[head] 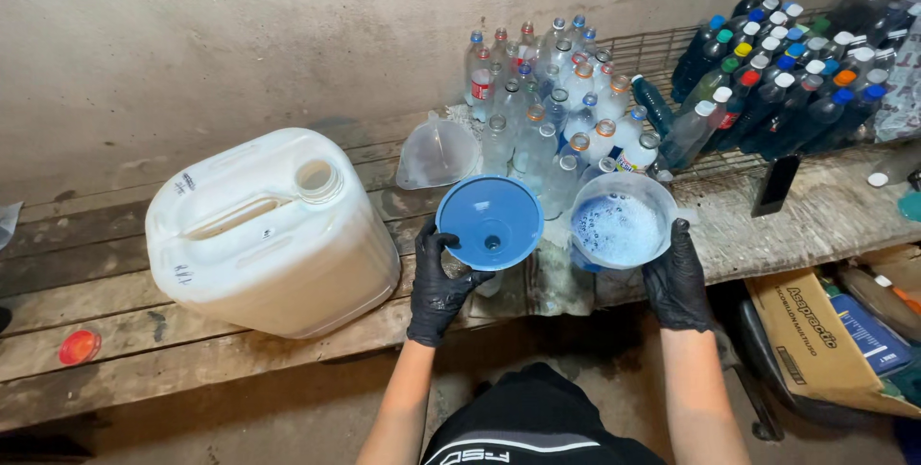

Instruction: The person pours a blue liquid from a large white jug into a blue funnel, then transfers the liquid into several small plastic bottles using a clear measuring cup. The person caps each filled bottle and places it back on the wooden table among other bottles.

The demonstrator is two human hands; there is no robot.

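My left hand [438, 285], in a black glove, grips the rim of a blue funnel [490, 220] whose spout sits in a bottle below it, mostly hidden. My right hand [676, 280], also gloved, holds a clear plastic jug [620, 220] with foamy blue liquid inside, just right of the funnel. Both are over the front edge of a worn wooden bench [192, 359]. Behind them stands a cluster of empty clear bottles [556, 110].
A large white jerrycan [269, 230] with an open neck lies on the bench at left. A clear funnel [436, 153] rests behind. Filled dark bottles [777, 81] lie stacked on a wire rack at right. A red cap [79, 346] lies far left; a cardboard box [825, 340] below right.
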